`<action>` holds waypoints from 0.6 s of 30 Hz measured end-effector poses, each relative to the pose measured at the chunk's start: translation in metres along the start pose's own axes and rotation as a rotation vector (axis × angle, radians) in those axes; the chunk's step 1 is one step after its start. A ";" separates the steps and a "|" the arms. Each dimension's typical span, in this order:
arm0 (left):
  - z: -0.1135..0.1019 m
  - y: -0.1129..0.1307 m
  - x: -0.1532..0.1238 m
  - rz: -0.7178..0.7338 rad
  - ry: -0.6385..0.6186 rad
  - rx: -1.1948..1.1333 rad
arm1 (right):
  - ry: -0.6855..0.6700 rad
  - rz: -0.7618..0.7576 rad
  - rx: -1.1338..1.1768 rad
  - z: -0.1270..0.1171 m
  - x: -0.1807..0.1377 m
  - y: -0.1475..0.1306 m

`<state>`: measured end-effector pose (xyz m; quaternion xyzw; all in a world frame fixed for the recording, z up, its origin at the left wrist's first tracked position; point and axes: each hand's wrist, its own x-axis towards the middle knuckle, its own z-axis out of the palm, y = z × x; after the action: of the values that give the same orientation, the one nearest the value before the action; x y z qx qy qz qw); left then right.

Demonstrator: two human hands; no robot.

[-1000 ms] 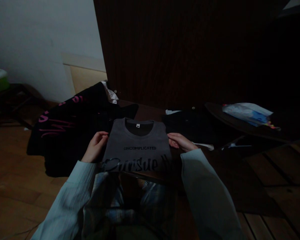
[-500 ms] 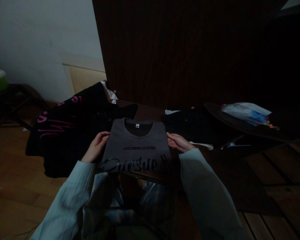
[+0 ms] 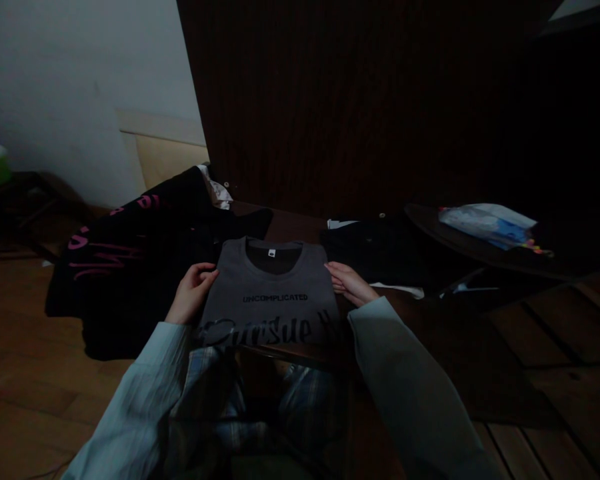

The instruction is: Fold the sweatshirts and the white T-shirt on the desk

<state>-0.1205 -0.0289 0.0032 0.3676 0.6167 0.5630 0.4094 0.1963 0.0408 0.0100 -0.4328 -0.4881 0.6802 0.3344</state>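
A folded grey T-shirt (image 3: 273, 293) with black lettering lies on a dark low table (image 3: 290, 223) right in front of me, collar away from me. My left hand (image 3: 190, 301) rests against the shirt's left edge, fingers curled onto the fabric. At the shirt's right edge lies my right hand (image 3: 347, 285), fingers stretched out flat along the fold. Both arms wear pale blue sleeves.
A black garment with pink lettering (image 3: 125, 260) is heaped at the left, spilling over the table. Another dark garment (image 3: 375, 250) lies at the right. A plastic bag (image 3: 485, 223) sits on a dark round surface at far right. Wooden floor surrounds everything; a dark wooden panel stands behind.
The view has drifted slightly to the right. Both hands stay at the shirt's sides, the right one edging a little inward.
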 end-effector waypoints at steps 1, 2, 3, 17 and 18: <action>0.000 0.001 -0.001 0.007 0.005 -0.004 | 0.020 -0.009 -0.002 0.000 0.000 0.000; 0.001 0.001 -0.001 0.014 0.009 -0.009 | 0.043 -0.021 -0.005 0.001 0.001 0.000; 0.001 0.002 -0.002 0.024 0.016 -0.014 | 0.066 -0.036 -0.009 0.001 0.001 -0.001; -0.001 -0.009 0.005 0.124 0.134 0.043 | 0.419 -0.231 -0.291 -0.002 0.009 0.006; -0.002 -0.010 0.006 0.113 0.115 0.073 | 0.404 -0.226 -0.299 -0.001 0.009 0.006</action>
<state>-0.1243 -0.0255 -0.0070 0.3836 0.6375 0.5827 0.3270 0.1937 0.0475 0.0019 -0.5472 -0.5515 0.4588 0.4312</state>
